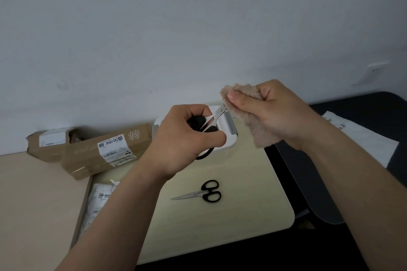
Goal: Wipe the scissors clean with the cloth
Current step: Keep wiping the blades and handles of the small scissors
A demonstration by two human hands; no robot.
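Head view: left hand (187, 138) grips the scissors (217, 115) by the handles (blades parted), tips pointing up-right at the cloth (248, 116) the right hand (277, 114) pinches.

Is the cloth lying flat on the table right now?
No, the right hand grips the cloth in the air, by the scissors that the left hand holds.

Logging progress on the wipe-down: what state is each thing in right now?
held scissors: gripped at the handles by the left hand, blade tips against the cloth.
cloth: bunched in the right hand, thumb pressing it.
second scissors: closed, lying flat on the table, untouched.
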